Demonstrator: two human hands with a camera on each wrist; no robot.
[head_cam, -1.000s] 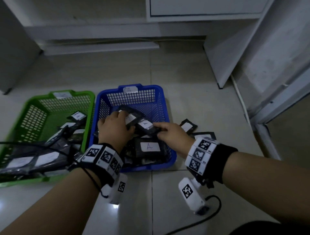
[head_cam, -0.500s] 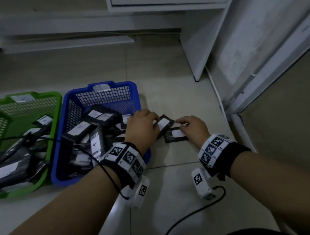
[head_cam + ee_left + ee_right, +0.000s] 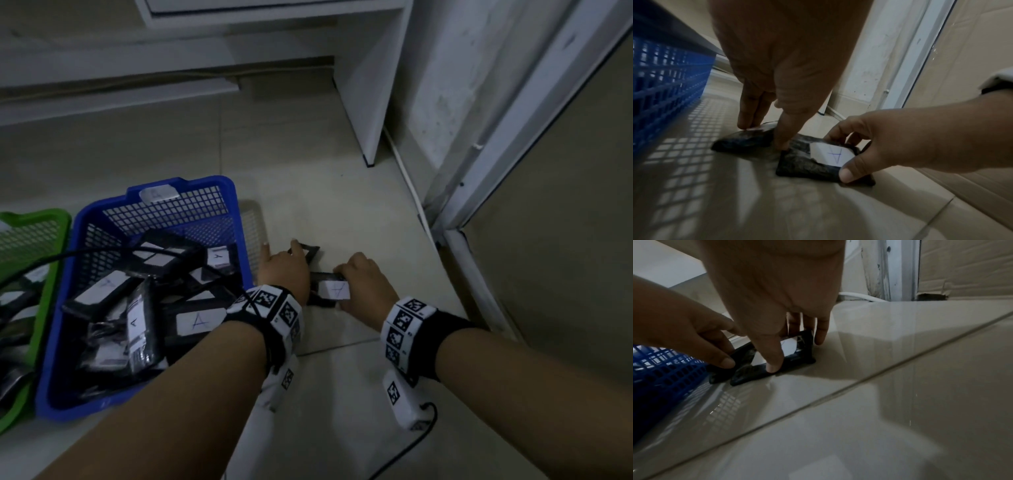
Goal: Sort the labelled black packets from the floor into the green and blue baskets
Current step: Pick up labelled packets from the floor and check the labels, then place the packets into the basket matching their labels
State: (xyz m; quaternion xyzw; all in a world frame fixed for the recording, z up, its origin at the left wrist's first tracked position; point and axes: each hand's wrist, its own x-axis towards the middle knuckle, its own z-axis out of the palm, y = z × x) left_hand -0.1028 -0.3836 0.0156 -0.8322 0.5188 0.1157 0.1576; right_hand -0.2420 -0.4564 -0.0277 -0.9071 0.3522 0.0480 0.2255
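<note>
Two black packets lie on the floor tiles just right of the blue basket (image 3: 205,181). My left hand (image 3: 284,250) reaches down onto the farther packet (image 3: 310,251), fingers on its far edge and thumb on its near edge (image 3: 764,135). My right hand (image 3: 339,289) pinches the nearer packet (image 3: 801,164), whose white label shows a handwritten A, between thumb and fingers (image 3: 791,350). The blue basket holds several black packets labelled A. The green basket (image 3: 51,219) stands left of it, partly out of view, with more packets.
A white cabinet panel (image 3: 370,102) stands on the floor behind the packets. A door frame (image 3: 479,192) and a white cable (image 3: 407,178) run along the right. A black cord (image 3: 404,455) trails from my right wrist.
Both hands left the blue basket and moved right to the two packets on the floor. Each hand has closed on one packet, and the head view swung right.
</note>
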